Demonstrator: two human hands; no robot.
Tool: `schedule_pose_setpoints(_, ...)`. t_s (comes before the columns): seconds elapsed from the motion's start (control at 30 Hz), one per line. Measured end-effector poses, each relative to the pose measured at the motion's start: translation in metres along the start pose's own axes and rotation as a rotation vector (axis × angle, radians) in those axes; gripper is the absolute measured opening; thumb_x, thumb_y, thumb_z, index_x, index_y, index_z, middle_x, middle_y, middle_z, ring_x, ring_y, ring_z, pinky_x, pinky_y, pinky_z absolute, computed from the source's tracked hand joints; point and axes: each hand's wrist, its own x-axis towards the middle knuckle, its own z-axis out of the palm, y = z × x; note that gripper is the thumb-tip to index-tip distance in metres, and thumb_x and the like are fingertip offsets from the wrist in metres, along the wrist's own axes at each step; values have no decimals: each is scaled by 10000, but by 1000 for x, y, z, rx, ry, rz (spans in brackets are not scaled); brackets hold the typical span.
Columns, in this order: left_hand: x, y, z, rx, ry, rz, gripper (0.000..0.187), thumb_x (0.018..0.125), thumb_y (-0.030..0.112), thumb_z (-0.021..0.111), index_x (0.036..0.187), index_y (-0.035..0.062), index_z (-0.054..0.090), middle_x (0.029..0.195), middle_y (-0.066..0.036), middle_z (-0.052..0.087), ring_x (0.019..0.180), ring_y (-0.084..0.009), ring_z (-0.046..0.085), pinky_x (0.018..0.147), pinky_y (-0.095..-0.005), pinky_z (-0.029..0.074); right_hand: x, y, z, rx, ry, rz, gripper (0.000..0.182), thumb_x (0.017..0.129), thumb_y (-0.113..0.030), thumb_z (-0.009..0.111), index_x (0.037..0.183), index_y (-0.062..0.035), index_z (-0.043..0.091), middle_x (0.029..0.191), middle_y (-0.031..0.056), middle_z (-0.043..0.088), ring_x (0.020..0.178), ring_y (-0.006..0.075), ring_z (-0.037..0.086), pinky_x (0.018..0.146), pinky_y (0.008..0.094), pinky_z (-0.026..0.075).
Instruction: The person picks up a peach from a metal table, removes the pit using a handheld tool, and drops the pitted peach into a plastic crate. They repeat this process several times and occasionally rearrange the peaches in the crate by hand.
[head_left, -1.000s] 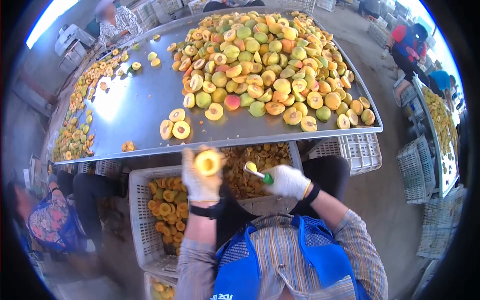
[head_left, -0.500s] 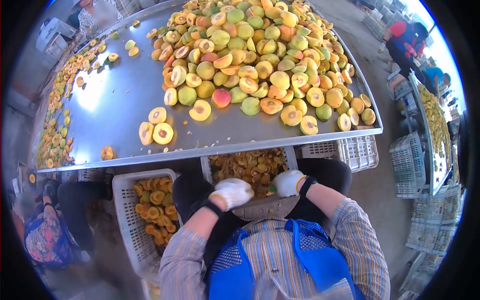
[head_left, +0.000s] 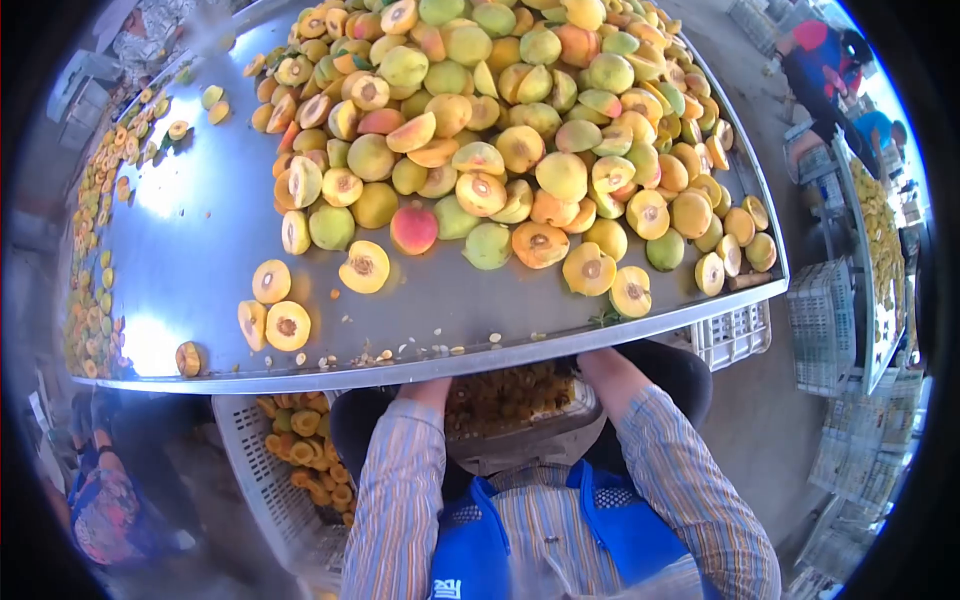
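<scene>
Both my hands are hidden beneath the near edge of the metal table (head_left: 420, 378). My left sleeve (head_left: 395, 490) and bare wrist lead under it, as does my right sleeve (head_left: 680, 450), so my fingers and anything in them are out of sight. Between my wrists sits a crate (head_left: 510, 435) of brownish-yellow fruit pieces (head_left: 515, 398). Above, on the tabletop, lies a big heap of yellow-green peaches (head_left: 480, 192), many cut in half with the pit or its hollow showing. A few halves (head_left: 288, 327) lie apart near the front edge.
Left of my legs stands a white crate (head_left: 245, 460) holding pitted orange halves (head_left: 308, 450). Another white crate (head_left: 735, 335) is under the table's right corner. More fruit lines the table's left edge. Other people work at far left and right, near a second table (head_left: 868, 250).
My gloved hands, earlier over the crate between my knees, have gone forward under the table edge. The view has shifted, so the table and heap appear larger and closer.
</scene>
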Motion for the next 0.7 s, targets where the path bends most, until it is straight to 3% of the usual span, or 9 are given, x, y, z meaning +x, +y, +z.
schedule_pose_setpoints(0.13,-6,3,-91,23,-271,8,484,968,466,420,1296,162,606,1339,-137,605,1252,-347,554,1064,-483,402,1,1,6,149,251,9,274,848,-291,598,967,-85,734,917,178,722,925,356,692,873,440,532)
schedule_pose_setpoints(0.23,-18,15,-90,-89,-189,133,502,963,481,415,1292,155,608,1325,-145,613,1238,-347,565,1055,-485,412,6,1,32,688,597,-64,273,856,-290,588,967,-82,724,904,179,718,919,361,689,880,442,527)
schedule_pose_setpoints(0.27,-21,21,-69,-132,-120,197,527,951,496,415,1297,150,612,1305,-150,630,1216,-334,588,1038,-481,432,-13,-21,-6,190,467,-117,249,882,-263,532,946,-77,683,878,176,700,878,393,667,866,461,511)
schedule_pose_setpoints(0.33,-58,40,-101,98,-446,352,430,880,453,549,1097,119,713,1049,-212,699,991,-393,667,885,-510,506,-29,-41,-33,-34,256,-71,248,856,-272,531,915,-93,692,906,170,703,856,387,670,768,494,513)
schedule_pose_setpoints(0.4,-96,40,-124,-85,-387,465,428,883,498,568,940,109,736,937,-182,709,883,-395,675,819,-506,519,-43,-52,-49,-110,140,-147,306,855,-275,570,974,-19,688,949,218,709,876,396,694,753,495,548)
schedule_pose_setpoints(0.47,-128,37,-170,-161,-263,443,452,890,519,551,840,102,720,876,-182,706,839,-387,678,758,-516,519,-75,-81,-97,-88,-166,-101,312,875,-310,571,986,-46,696,888,209,708,849,385,696,743,482,555)
schedule_pose_setpoints(0.53,-150,23,-220,-294,20,379,368,893,450,609,807,115,735,795,-143,702,810,-369,679,730,-458,537,-110,-96,-120,-87,-113,-108,315,892,-350,569,964,-74,704,828,198,702,821,376,696,735,477,557)
schedule_pose_setpoints(0.6,-140,-14,-233,-99,558,357,310,890,413,607,794,139,715,716,-101,663,625,-347,655,630,-465,530,-132,-89,-111,-23,-12,-144,294,893,-370,582,950,-102,690,772,178,695,740,379,692,687,487,556)
schedule_pose_setpoints(0.7,-105,-79,-255,210,745,28,258,857,346,642,980,124,688,821,-105,649,710,-308,674,586,-453,531,-172,-105,-131,6,-34,-129,263,878,-367,616,953,-122,673,748,157,692,722,366,693,662,482,556)
